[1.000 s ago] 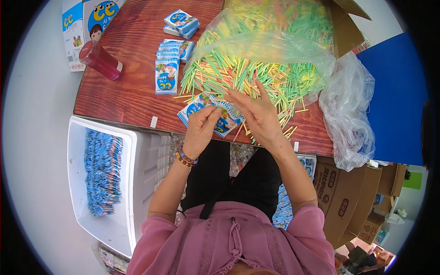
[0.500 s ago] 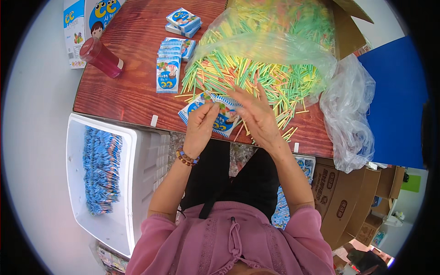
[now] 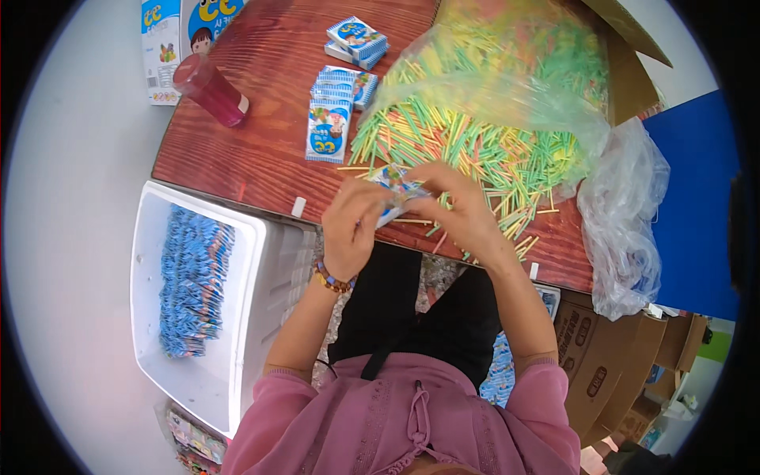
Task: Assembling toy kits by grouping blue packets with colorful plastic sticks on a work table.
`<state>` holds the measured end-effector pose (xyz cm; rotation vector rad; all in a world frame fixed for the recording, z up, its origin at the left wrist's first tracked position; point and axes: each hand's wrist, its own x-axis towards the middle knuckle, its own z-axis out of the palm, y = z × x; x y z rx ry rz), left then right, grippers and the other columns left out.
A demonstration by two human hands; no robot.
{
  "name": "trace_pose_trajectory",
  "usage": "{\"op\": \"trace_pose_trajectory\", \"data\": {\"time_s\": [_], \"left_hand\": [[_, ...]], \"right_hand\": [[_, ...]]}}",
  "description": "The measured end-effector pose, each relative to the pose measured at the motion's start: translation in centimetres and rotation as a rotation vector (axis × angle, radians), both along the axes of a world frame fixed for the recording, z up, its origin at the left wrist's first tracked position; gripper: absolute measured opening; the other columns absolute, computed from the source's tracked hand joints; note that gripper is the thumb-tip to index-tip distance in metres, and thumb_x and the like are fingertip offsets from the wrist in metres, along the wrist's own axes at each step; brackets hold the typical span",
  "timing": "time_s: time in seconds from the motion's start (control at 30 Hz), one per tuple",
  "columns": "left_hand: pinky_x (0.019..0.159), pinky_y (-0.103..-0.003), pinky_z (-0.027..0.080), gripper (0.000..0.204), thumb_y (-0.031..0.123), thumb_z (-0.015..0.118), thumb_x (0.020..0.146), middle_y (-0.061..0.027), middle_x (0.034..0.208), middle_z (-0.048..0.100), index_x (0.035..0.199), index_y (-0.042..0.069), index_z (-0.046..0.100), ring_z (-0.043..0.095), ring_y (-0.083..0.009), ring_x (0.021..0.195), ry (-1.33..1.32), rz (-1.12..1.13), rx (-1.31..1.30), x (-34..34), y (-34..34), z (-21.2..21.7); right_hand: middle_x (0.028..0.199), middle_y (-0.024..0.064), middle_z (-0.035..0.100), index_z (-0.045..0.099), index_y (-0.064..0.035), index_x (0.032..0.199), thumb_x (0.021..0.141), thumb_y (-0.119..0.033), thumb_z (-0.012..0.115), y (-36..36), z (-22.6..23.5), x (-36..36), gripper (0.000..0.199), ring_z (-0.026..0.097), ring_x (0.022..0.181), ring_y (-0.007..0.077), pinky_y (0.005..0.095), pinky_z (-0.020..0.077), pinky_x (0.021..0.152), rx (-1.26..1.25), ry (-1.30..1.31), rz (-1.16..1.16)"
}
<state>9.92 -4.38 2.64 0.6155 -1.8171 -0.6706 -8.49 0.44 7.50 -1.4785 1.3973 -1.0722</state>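
Note:
My left hand [image 3: 352, 226] and my right hand [image 3: 461, 210] both grip a small blue and white printed packet [image 3: 393, 188] held just above the near edge of the red-brown wooden table [image 3: 253, 150]. A thin yellow stick [image 3: 412, 222] pokes out between the hands. Right behind them lies a heap of yellow, green and pink sticks [image 3: 475, 142] spilling from a clear plastic bag [image 3: 507, 87]. More blue packets [image 3: 328, 127] lie stacked to the left of the heap.
A white bin [image 3: 237, 317] at my left holds rows of blue packets [image 3: 190, 277]. A pink cup [image 3: 210, 89] and printed cartons [image 3: 162, 39] stand at the table's far left. A cardboard box [image 3: 625, 47] and crumpled plastic [image 3: 625, 222] sit right; brown boxes [image 3: 609, 364] are below.
Both hands have lifted off the table and come together, raising one packet from the loose ones near the edge. The view has shifted slightly.

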Motion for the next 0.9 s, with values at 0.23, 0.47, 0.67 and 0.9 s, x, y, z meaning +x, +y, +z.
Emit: {"op": "trace_pose_trajectory", "data": {"time_s": [0.23, 0.47, 0.67, 0.9], "left_hand": [[0.065, -0.025, 0.04, 0.012, 0.005, 0.052, 0.095, -0.0043, 0.081, 0.054, 0.09, -0.003, 0.06, 0.049, -0.0094, 0.073, 0.128, 0.222, 0.464, 2.9, -2.7, -1.6], [0.087, -0.031, 0.045, 0.033, 0.015, 0.054, 0.096, -0.0115, 0.11, 0.061, 0.125, 0.001, 0.055, 0.059, -0.019, 0.102, 0.145, 0.338, 0.45, 4.5, -8.3, -3.2], [0.099, -0.043, 0.035, 0.041, 0.014, 0.062, 0.088, -0.0149, 0.121, 0.054, 0.127, 0.005, 0.054, 0.047, -0.0326, 0.115, -0.363, 0.557, 0.119, 4.3, -6.2, -3.3], [0.085, -0.043, 0.031, 0.043, 0.033, 0.08, 0.067, -0.0034, 0.099, 0.055, 0.099, 0.012, 0.06, 0.048, -0.0266, 0.101, -0.69, 0.371, 0.252, 2.4, -1.6, -2.5]], "right_hand": [[0.08, 0.0088, 0.066, 0.069, -0.003, 0.09, 0.083, -0.015, 0.068, -6.3, -1.8, 4.5, 0.014, 0.064, 0.068, 0.0186, 0.0307, 0.0487, 0.059, -0.229, 0.372, 0.042], [0.073, 0.012, 0.066, 0.065, 0.0053, 0.081, 0.088, -0.018, 0.063, -15.1, -3.7, 6.6, 0.025, 0.063, 0.057, 0.0157, 0.0316, 0.0484, 0.052, 0.085, 0.224, 0.028], [0.074, 0.0106, 0.067, 0.065, 0.0033, 0.088, 0.089, -0.018, 0.06, -13.8, -4.3, 5.4, 0.022, 0.063, 0.059, 0.0143, 0.0309, 0.0481, 0.051, 0.037, 0.209, -0.082], [0.067, 0.0061, 0.062, 0.062, 0.0005, 0.104, 0.088, -0.014, 0.063, -2.7, -2.4, 0.2, 0.021, 0.06, 0.059, 0.01, 0.0269, 0.0461, 0.052, 0.204, 0.178, -0.057]]}}
